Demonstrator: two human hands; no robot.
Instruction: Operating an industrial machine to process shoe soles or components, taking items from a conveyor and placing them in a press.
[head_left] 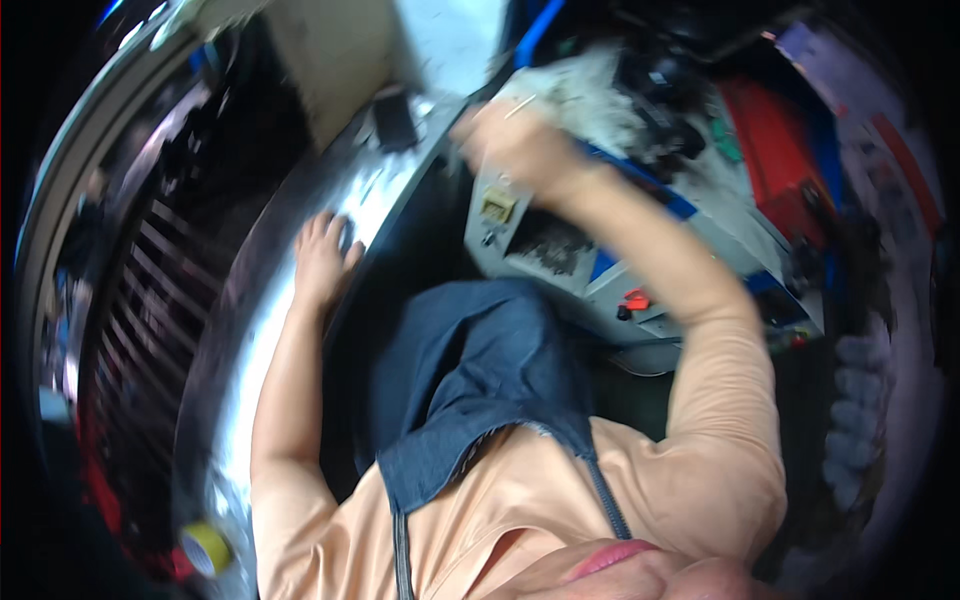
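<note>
My left hand (322, 258) rests on a shiny metal bench top (262, 345), its fingers spread. A small dark thing (347, 236) lies at its thumb and forefinger; its kind does not show. My right hand (515, 145) is raised over the near left corner of a grey and blue machine (590, 290) and is blurred by motion. Its fingers are curled closed. A thin pale stick (520, 106) shows against the fist, but what the fingers hold is hidden. Below this hand a small beige socket-like block (497, 206) sits on the machine.
A dark flat rectangular thing (396, 118) lies on the bench beyond my left hand. A yellow tape roll (205, 548) lies at the near left. A red box (770, 160) stands at the far right, beside black machine parts (660, 110). A red knob (636, 299) juts from the machine's front.
</note>
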